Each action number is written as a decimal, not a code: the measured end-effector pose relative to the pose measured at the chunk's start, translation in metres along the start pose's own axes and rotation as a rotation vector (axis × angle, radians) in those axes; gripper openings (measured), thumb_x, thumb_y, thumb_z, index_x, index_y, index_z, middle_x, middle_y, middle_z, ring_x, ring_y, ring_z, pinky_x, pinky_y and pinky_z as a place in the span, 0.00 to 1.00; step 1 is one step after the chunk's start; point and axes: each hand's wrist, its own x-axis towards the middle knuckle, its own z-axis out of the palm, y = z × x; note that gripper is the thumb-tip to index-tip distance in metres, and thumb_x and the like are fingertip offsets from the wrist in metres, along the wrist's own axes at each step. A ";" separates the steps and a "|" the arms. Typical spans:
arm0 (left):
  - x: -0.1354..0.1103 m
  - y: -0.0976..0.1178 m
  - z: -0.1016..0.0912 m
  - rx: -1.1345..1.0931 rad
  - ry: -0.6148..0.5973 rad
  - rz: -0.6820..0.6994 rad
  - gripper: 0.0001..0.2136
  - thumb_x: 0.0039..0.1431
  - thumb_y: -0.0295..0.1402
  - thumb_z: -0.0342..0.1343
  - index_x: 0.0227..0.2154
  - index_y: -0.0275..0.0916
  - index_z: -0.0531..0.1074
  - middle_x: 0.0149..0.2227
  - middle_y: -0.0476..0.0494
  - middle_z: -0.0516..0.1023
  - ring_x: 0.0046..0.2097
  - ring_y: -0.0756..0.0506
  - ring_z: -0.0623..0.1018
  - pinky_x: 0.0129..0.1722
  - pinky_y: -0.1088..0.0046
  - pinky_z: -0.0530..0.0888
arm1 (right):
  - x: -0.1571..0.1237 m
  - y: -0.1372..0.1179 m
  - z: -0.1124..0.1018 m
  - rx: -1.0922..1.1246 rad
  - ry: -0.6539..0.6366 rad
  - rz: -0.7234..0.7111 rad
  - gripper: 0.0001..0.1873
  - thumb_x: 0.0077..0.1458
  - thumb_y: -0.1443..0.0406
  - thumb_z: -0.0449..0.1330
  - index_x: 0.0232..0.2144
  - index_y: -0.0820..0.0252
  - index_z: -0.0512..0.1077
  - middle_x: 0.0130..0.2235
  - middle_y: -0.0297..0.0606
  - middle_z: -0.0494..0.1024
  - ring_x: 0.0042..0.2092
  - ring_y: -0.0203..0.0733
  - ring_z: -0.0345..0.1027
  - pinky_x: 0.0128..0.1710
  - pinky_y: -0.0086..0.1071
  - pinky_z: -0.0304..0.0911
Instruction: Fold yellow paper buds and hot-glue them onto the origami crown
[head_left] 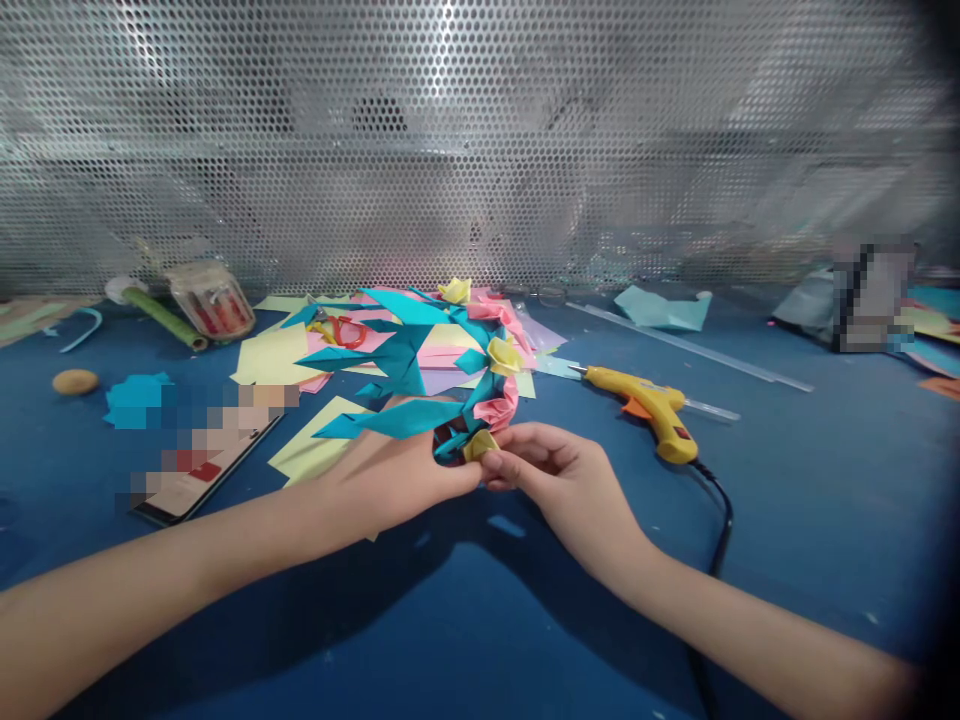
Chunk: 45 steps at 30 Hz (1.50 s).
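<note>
A paper wreath (401, 360) with teal pointed leaves and pink and yellow folded flowers is held up above the blue table. My left hand (397, 465) is closed around its near lower side, the fingers partly hidden behind the leaves. At the wreath's near right end, the thumb and fingers of my right hand (559, 470) pinch a small yellow paper flower (480, 446) against it. Another yellow flower (506, 355) sits between two pink flowers on the right side, and one more yellow flower (454, 290) is at the far top.
A yellow glue gun (645, 400) with a black cord lies to the right, near clear glue sticks (697, 350). Paper sheets (281, 350) spread behind the wreath. A phone (202, 470), crumpled blue paper (139, 398) and a jar (210, 300) are left. Perforated metal (480, 150) stands behind.
</note>
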 end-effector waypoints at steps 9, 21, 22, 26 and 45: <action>0.002 0.008 -0.004 0.005 -0.031 0.043 0.09 0.53 0.45 0.58 0.32 0.46 0.75 0.35 0.53 0.82 0.37 0.43 0.79 0.37 0.72 0.72 | -0.004 -0.005 0.001 -0.045 0.028 -0.036 0.13 0.33 0.63 0.76 0.24 0.58 0.79 0.22 0.32 0.80 0.25 0.35 0.74 0.28 0.25 0.72; 0.003 -0.006 0.002 -0.049 -0.032 0.031 0.11 0.51 0.45 0.59 0.33 0.45 0.76 0.30 0.52 0.78 0.35 0.43 0.77 0.30 0.73 0.69 | -0.002 -0.005 0.002 -0.073 0.015 -0.045 0.13 0.34 0.62 0.76 0.24 0.58 0.78 0.23 0.32 0.80 0.25 0.35 0.74 0.28 0.25 0.72; 0.003 -0.005 0.002 -0.053 -0.033 0.030 0.11 0.51 0.45 0.58 0.32 0.45 0.76 0.30 0.52 0.78 0.35 0.43 0.77 0.30 0.73 0.69 | -0.002 -0.005 0.001 -0.073 0.014 -0.044 0.13 0.34 0.62 0.76 0.24 0.58 0.78 0.23 0.32 0.80 0.25 0.35 0.74 0.28 0.25 0.72; 0.003 -0.004 0.002 -0.066 -0.034 0.026 0.10 0.50 0.43 0.58 0.31 0.44 0.75 0.30 0.52 0.78 0.35 0.43 0.76 0.30 0.72 0.69 | -0.004 -0.005 0.001 -0.083 0.013 -0.042 0.13 0.34 0.62 0.75 0.24 0.58 0.78 0.23 0.32 0.80 0.25 0.35 0.74 0.28 0.25 0.72; -0.001 0.000 -0.001 -0.048 -0.071 0.017 0.08 0.53 0.43 0.58 0.27 0.45 0.72 0.27 0.52 0.77 0.33 0.44 0.76 0.32 0.71 0.71 | -0.005 -0.006 0.002 -0.120 0.017 -0.042 0.13 0.35 0.59 0.75 0.23 0.58 0.77 0.23 0.33 0.80 0.26 0.38 0.75 0.31 0.30 0.74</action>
